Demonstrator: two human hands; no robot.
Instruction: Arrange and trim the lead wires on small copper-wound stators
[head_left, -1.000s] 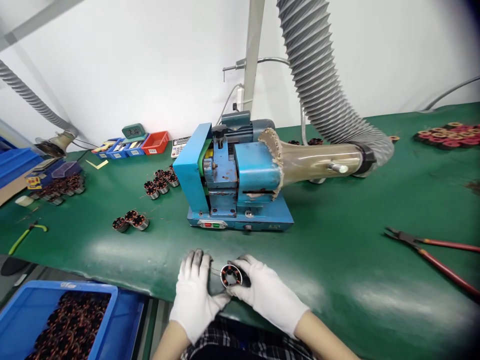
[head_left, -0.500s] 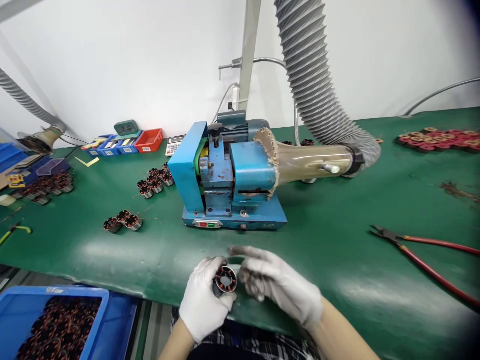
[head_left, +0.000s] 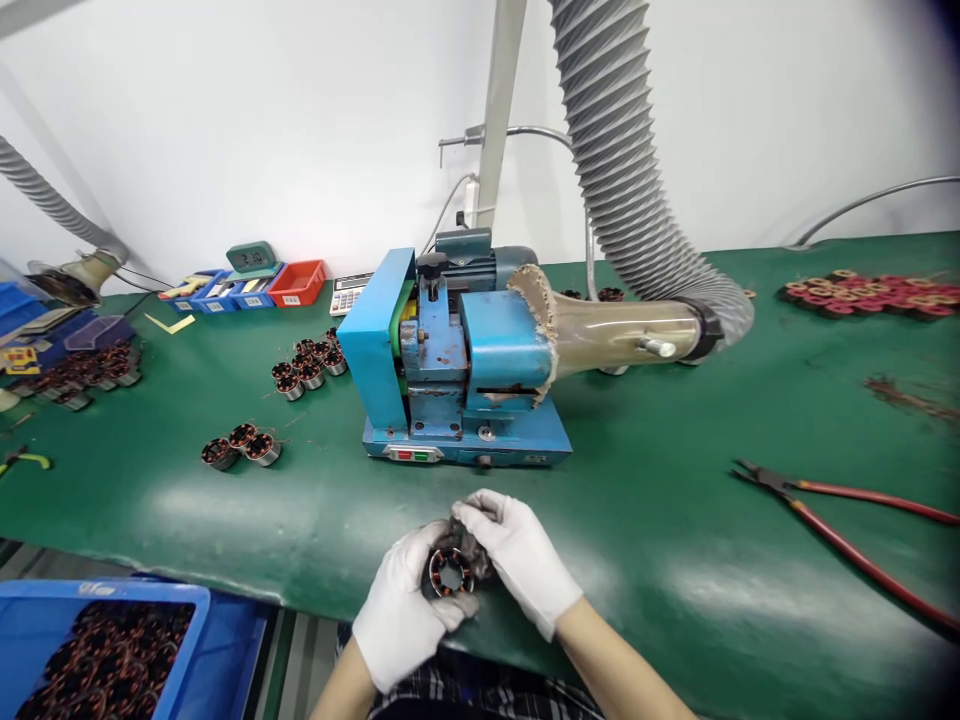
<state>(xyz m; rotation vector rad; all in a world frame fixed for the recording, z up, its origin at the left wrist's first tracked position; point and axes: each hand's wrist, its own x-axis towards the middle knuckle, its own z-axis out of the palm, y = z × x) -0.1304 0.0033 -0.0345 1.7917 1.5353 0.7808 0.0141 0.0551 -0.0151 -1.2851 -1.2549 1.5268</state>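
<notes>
A motor stator point(head_left: 436, 590), a metal ring with copper windings around an open centre, faces up near the table's front edge. My left hand point(head_left: 409, 600), in a white glove with dark fingertips, is wrapped round its left side, the thumb along the near rim. At the stator's upper right is my right hand point(head_left: 517, 545), gloved the same way, with its fingers curled and pinched together. Whether those fingertips hold a wire or only the rim is hidden. Beyond both hands stands a blue bench machine point(head_left: 409, 400) with red and green buttons.
Three stators point(head_left: 241, 445) stand left of the machine, with several more point(head_left: 309, 365) behind. A blue bin point(head_left: 199, 640) of stators sits front left. Red-handled cutters point(head_left: 817, 505) lie right. A grey hose point(head_left: 615, 150) joins the machine's clear duct point(head_left: 615, 325). Red-wound rings point(head_left: 870, 293) lie back right.
My right hand has come in from the right, its spread fingers closing at the stator's upper edge. My left hand keeps its hold. The view has shifted slightly.
</notes>
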